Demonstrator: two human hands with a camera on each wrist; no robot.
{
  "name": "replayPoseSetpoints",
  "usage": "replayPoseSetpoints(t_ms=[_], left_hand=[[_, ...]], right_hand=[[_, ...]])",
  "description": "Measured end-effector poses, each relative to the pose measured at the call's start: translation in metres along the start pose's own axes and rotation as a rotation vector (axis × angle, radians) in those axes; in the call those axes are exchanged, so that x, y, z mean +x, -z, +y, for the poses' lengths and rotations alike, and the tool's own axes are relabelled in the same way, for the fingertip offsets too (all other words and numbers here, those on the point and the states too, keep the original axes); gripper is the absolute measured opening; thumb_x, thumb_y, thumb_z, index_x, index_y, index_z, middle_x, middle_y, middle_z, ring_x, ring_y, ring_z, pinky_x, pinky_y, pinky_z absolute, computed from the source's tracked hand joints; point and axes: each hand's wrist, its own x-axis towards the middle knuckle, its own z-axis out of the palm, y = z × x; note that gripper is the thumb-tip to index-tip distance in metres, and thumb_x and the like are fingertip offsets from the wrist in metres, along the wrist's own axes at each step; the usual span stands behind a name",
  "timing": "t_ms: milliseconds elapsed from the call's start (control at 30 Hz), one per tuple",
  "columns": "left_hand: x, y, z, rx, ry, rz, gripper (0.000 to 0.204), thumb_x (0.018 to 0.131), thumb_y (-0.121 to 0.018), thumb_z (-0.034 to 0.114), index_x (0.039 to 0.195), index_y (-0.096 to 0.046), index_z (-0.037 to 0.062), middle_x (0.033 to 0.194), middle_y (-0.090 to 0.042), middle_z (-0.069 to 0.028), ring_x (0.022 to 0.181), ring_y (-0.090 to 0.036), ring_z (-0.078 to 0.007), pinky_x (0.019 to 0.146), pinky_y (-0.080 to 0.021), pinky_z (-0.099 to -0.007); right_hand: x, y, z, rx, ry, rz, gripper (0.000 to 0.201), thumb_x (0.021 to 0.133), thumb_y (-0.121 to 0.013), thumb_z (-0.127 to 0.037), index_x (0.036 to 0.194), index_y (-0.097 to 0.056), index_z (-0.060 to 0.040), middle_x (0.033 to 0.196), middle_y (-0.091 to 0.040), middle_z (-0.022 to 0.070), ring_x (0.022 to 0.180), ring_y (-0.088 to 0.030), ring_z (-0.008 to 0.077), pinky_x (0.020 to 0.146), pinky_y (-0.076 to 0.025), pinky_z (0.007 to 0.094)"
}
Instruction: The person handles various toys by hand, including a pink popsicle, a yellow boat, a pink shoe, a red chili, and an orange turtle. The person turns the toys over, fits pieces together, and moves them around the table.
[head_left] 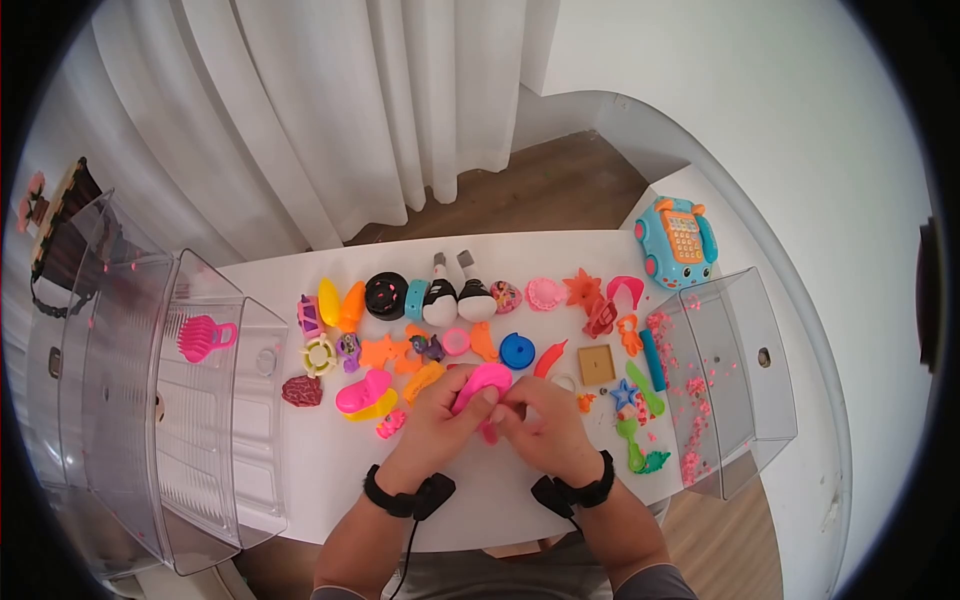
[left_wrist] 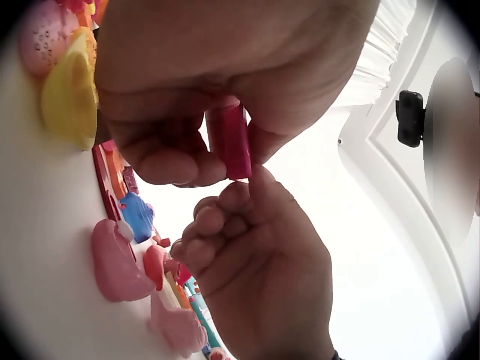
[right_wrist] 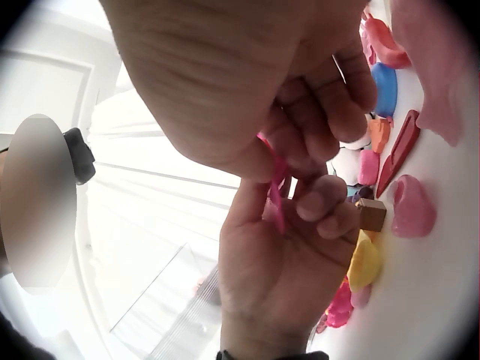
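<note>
A pink plastic toy (head_left: 482, 384) is held over the near middle of the white bench (head_left: 330, 460), gripped from both sides. The left hand (head_left: 440, 420) has its fingers (left_wrist: 161, 154) curled round the toy's narrow stem, the thumb pressed against it; in the left wrist view the stem shows as a dark pink bar (left_wrist: 231, 141) clamped between thumb and fingers. The right hand (head_left: 540, 425) meets it from the other side, fingers (right_wrist: 337, 101) curled and pinching the same piece; in the right wrist view only a thin pink edge (right_wrist: 276, 196) shows between the two hands. Just left of the hands lie a pink shoe (head_left: 362, 392) on a yellow piece (head_left: 372, 408), with a dark red lump (head_left: 302, 390) further left. Beyond the hands, rows of small coloured toys cover the bench, among them a blue disc (head_left: 517, 351), a black doughnut (head_left: 386, 295) and a tan square block (head_left: 596, 365). A clear plastic bin (head_left: 735, 370) stands at the right end, pink crumbs on its walls; a larger clear drawer unit (head_left: 130, 420) stands at the left, holding a pink brush (head_left: 203, 337). A blue toy phone (head_left: 678, 240) sits at the far right.
</note>
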Motion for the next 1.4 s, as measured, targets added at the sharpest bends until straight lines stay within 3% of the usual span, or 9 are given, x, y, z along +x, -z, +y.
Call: replayPoseSetpoints(t_ms=[100,200,300,533,767,867,1033,1200,1400], left_hand=[[-0.001,-0.003,0.01,0.102,-0.043,0.001,0.027,0.103,-0.068,0.015,0.127,-0.066,0.0019,0.098,-0.066,-0.0009,0.08,-0.063,-0.0067,0.07,-0.053,-0.0241],[-0.002,-0.008,0.015,0.08,0.033,-0.096,0.023,0.103,-0.069,0.014,0.123,-0.067,0.0033,0.101,-0.067,0.0008,0.087,-0.062,-0.0059,0.075,-0.052,-0.0234],[0.0,-0.009,0.013,0.056,0.028,-0.054,0.026,0.101,-0.071,0.014,0.124,-0.066,0.0019,0.094,-0.067,-0.0016,0.074,-0.063,-0.0073,0.068,-0.053,-0.0237],[-0.002,0.0,0.012,0.06,0.084,-0.052,0.016,0.095,-0.07,0.005,0.108,-0.062,0.0002,0.093,-0.068,-0.0031,0.077,-0.067,-0.0079,0.067,-0.053,-0.0233],[0.002,0.003,-0.004,-0.157,-0.04,0.215,0.014,0.097,-0.063,0.0,0.111,-0.063,-0.0005,0.1,-0.07,-0.0063,0.085,-0.069,-0.0112,0.072,-0.057,-0.0274],[0.004,0.007,-0.01,-0.209,-0.134,0.18,0.014,0.099,-0.06,-0.001,0.113,-0.061,0.0003,0.103,-0.072,-0.0091,0.089,-0.07,-0.0125,0.075,-0.059,-0.0285],[0.002,-0.001,0.01,-0.299,-0.054,0.133,0.013,0.102,-0.056,0.001,0.115,-0.057,0.0026,0.101,-0.072,-0.0097,0.084,-0.071,-0.0133,0.074,-0.059,-0.0271],[0.0,0.001,0.005,-0.22,0.103,0.122,0.013,0.102,-0.059,0.005,0.115,-0.057,0.0038,0.094,-0.071,-0.0068,0.074,-0.07,-0.0106,0.066,-0.057,-0.025],[-0.002,-0.006,0.018,0.048,0.121,0.08,0.017,0.096,-0.071,0.009,0.107,-0.061,0.0023,0.085,-0.068,-0.0029,0.069,-0.067,-0.007,0.06,-0.054,-0.0237]], right_hand=[[0.004,0.005,-0.004,0.136,-0.046,0.187,0.021,0.09,-0.079,-0.016,0.102,-0.066,-0.0035,0.085,-0.066,0.0072,0.074,-0.065,0.0184,0.073,-0.053,0.0314],[0.011,0.007,-0.006,0.104,0.036,0.179,0.027,0.093,-0.077,-0.015,0.114,-0.065,-0.002,0.088,-0.066,0.0074,0.076,-0.064,0.0169,0.075,-0.054,0.0307],[0.004,0.007,0.002,0.073,0.019,0.082,0.029,0.094,-0.075,-0.012,0.119,-0.065,-0.0023,0.09,-0.068,0.0079,0.078,-0.065,0.0179,0.076,-0.054,0.0313],[0.002,0.006,-0.001,0.24,-0.101,0.242,0.024,0.091,-0.076,-0.006,0.112,-0.068,-0.0014,0.094,-0.066,0.0063,0.083,-0.062,0.014,0.076,-0.052,0.0276],[0.002,0.005,-0.008,0.13,-0.028,0.096,0.018,0.086,-0.079,-0.003,0.101,-0.067,-0.002,0.092,-0.067,0.0064,0.08,-0.064,0.0142,0.074,-0.052,0.0277],[0.003,0.003,-0.007,0.127,-0.015,0.007,0.016,0.085,-0.08,-0.003,0.095,-0.067,-0.002,0.088,-0.068,0.007,0.078,-0.065,0.0156,0.072,-0.052,0.0284],[0.0,0.003,0.001,0.041,0.052,-0.059,0.012,0.086,-0.077,-0.003,0.093,-0.068,-0.0018,0.083,-0.068,0.0082,0.076,-0.066,0.0179,0.071,-0.052,0.0303],[0.005,0.007,-0.006,0.11,0.01,0.179,0.025,0.093,-0.074,-0.009,0.115,-0.066,-0.0017,0.093,-0.067,0.0074,0.084,-0.064,0.0172,0.078,-0.052,0.0302],[0.008,0.007,-0.003,0.095,0.107,0.183,0.037,0.09,-0.078,-0.009,0.125,-0.066,-0.0028,0.1,-0.068,0.0114,0.085,-0.067,0.0196,0.077,-0.054,0.0319]])
